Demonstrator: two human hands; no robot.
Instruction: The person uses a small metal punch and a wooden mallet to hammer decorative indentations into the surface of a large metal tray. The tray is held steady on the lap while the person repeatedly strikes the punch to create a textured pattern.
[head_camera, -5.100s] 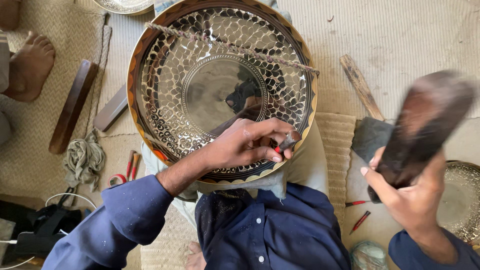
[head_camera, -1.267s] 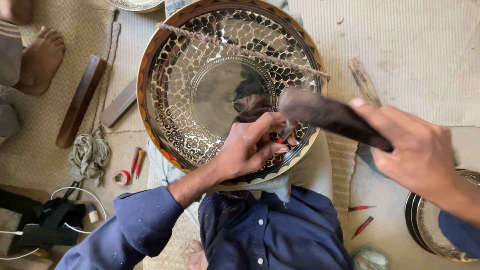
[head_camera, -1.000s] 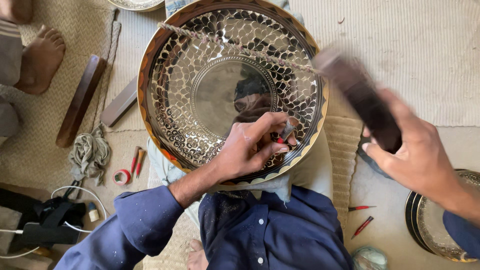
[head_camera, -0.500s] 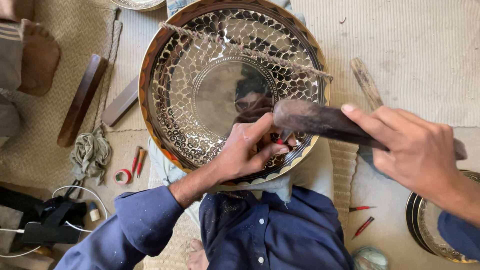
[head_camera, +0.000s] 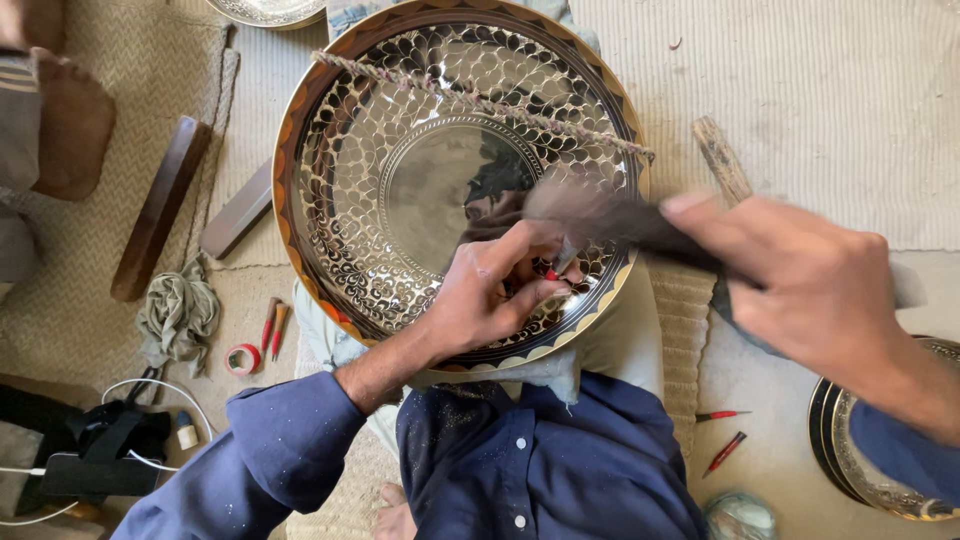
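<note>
On the woven floor mat (head_camera: 820, 110), we steady a patterned metal tray (head_camera: 400, 190) on our lap at frame centre. Our left hand (head_camera: 490, 290) pinches a small chisel (head_camera: 562, 262) against it; our right hand (head_camera: 820, 285) grips a blurred mallet (head_camera: 610, 212) above the chisel.

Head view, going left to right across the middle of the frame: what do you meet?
Dark wooden bar → crumpled rag → engraved metal tray → left hand → right hand gripping a dark mallet.

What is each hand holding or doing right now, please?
Left hand: closed on a small chisel, resting on the engraved metal plate.
Right hand: closed on a dark mallet, blurred.
</note>
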